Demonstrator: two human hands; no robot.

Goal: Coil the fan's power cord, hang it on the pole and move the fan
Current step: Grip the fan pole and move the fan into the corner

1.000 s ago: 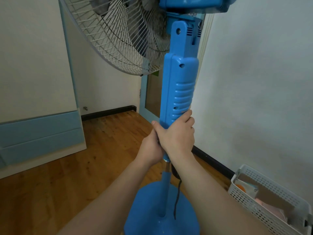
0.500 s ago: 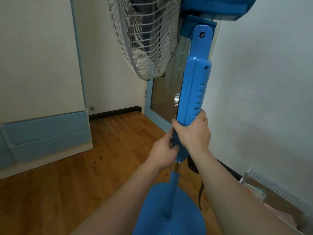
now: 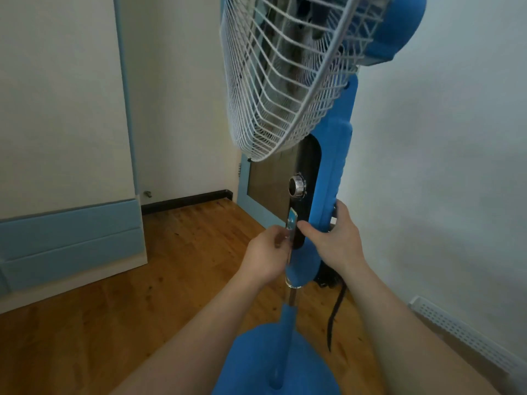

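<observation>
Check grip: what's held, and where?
The fan, at the lower end of its blue column: right hand wraps it from the right, left hand touches its left edge.

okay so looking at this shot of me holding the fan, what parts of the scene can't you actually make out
Head view only:
- Power cord: its coil sits behind the column and right hand; the plug is not visible.
- Fan base: cut off by the bottom edge.
- Fan head: top cut off by the upper edge.
- Left hand: fingertips blurred against the control panel; contact is unclear.
- White basket: contents out of view.
</observation>
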